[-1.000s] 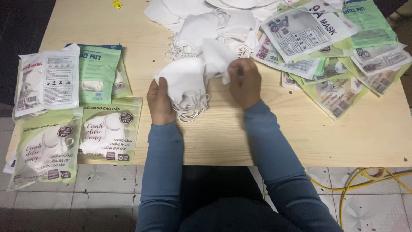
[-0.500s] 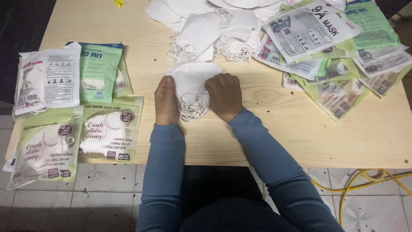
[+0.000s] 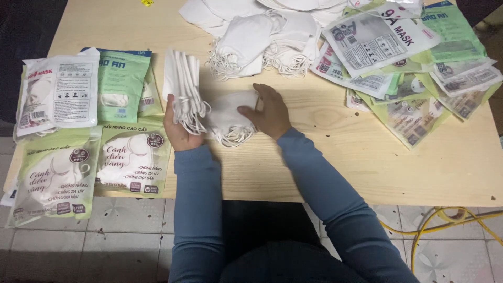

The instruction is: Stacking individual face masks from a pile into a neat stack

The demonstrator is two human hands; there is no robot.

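So the left hand (image 3: pixel 178 128) is gripping a stack of white masks (image 3: pixel 181 84) standing up on edge, ear loops dangling loose. The right hand (image 3: pixel 270 112) is lying flat, fingers spread, pressing on another white mask (image 3: pixel 228 118) on the wooden table (image 3: pixel 325 162), between the sealed packets (image 3: pixel 131 160) and the loose pile (image 3: pixel 257 36).
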